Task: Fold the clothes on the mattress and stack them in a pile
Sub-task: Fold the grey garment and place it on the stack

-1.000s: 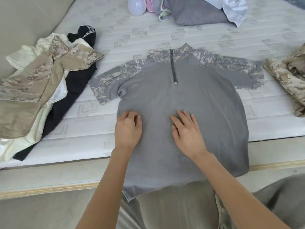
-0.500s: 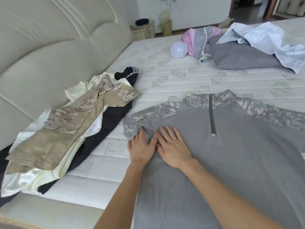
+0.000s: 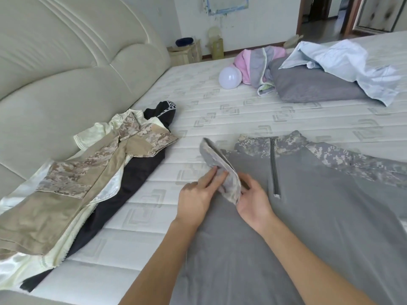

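Note:
A grey zip-neck shirt (image 3: 312,208) with grey camouflage shoulders lies face up on the white mattress (image 3: 220,106). Its left camouflage sleeve (image 3: 218,164) is lifted off the mattress and turned inward. My left hand (image 3: 196,199) pinches the sleeve from the left side. My right hand (image 3: 253,201) grips the sleeve's cuff end from the right. To the left lies a pile of clothes (image 3: 72,190): a tan camouflage shirt on top, a cream garment and a black one beneath.
A padded cream headboard (image 3: 66,62) runs along the left. At the far side of the mattress sit a white balloon (image 3: 230,78), a pink and grey garment (image 3: 257,62), a grey pillow (image 3: 312,86) and a crumpled pale blue shirt (image 3: 343,62). A doorway opens at the back right.
Both hands went from pressing flat on the shirt's body to its left sleeve, then took hold and lifted it inward. My view tilted up toward the room.

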